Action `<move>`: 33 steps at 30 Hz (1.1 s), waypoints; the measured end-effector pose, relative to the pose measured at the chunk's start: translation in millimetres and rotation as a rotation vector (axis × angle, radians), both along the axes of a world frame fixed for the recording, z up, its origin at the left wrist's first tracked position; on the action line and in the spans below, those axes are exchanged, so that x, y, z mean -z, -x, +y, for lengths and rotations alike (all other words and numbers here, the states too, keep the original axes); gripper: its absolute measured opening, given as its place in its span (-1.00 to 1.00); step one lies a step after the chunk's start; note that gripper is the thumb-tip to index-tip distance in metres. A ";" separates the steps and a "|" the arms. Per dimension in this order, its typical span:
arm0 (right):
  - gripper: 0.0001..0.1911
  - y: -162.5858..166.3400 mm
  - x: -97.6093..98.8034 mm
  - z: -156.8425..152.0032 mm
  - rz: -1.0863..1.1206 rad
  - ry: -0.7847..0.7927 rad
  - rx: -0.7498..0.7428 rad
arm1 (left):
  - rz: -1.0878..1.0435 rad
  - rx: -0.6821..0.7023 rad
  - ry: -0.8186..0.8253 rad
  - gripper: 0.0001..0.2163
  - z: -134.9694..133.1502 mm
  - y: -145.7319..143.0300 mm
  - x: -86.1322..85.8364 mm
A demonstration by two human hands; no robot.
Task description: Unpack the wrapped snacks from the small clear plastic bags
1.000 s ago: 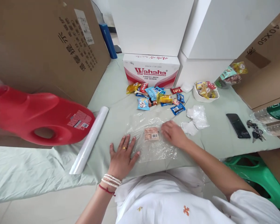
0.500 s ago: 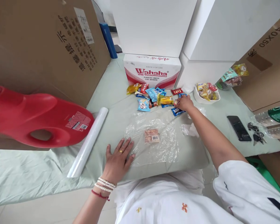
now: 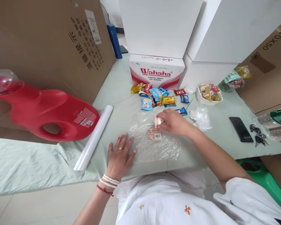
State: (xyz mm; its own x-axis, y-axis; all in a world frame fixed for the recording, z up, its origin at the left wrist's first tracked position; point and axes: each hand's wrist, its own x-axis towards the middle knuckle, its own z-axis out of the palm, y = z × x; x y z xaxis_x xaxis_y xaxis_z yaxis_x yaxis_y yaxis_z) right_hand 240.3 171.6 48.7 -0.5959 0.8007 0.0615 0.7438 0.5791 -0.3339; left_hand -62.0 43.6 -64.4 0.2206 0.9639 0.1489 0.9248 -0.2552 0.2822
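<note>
A small pale packet (image 3: 158, 121), blurred, is pinched between the thumb and fingertips of the right hand (image 3: 175, 122). It is held just over the far right part of the pink packet (image 3: 154, 135); whether the two are touching cannot be told. The pink packet is laid flat near the middle of a clear sheet (image 3: 159, 153), which is spread on the green cloth (image 3: 121, 120). The left hand (image 3: 119, 155) is rested palm down at the sheet's left edge, its fingers loosely spread and its thumb set apart.

Beyond the sheet, snacks (image 3: 168, 100) are heaped before the water box (image 3: 156, 75). To their right, more snacks are held in a white bowl (image 3: 208, 100); nearer, crumpled plastic (image 3: 203, 119) is seen. At the far right, a phone (image 3: 241, 129) is placed beside keys (image 3: 259, 137). On the left, a white roll (image 3: 93, 137) is laid close by the red jug (image 3: 49, 109).
</note>
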 end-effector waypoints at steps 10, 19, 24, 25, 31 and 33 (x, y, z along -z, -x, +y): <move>-0.32 -6.2 45.8 -74.6 0.124 0.106 -0.027 | -0.058 0.498 0.066 -0.55 -18.8 15.7 -12.9; -0.80 -57.0 88.2 -124.6 0.362 0.075 0.002 | -0.300 0.426 0.177 -0.73 18.5 22.3 -14.6; -0.80 -58.1 59.5 -67.1 0.522 0.174 -0.001 | -0.497 0.277 0.287 -0.67 60.2 10.8 -47.3; -0.80 -56.9 57.6 -55.1 0.552 0.216 -0.010 | -0.534 0.248 0.306 -0.66 68.0 8.2 -48.9; -0.81 -30.3 83.2 -7.2 0.650 0.597 0.140 | -0.588 0.078 0.329 -0.65 104.7 -3.5 -28.5; -0.84 -19.9 91.8 -1.4 0.590 0.584 0.191 | -0.510 -0.044 0.203 -0.72 110.6 -2.7 -24.1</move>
State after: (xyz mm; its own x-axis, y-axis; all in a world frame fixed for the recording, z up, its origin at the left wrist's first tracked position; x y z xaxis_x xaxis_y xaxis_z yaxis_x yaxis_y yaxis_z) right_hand 260.2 170.1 -43.1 -0.4470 0.8844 -0.1345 0.4215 0.0756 -0.9037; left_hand -59.2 154.2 -40.3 0.1279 0.9911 0.0363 0.6661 -0.1129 0.7373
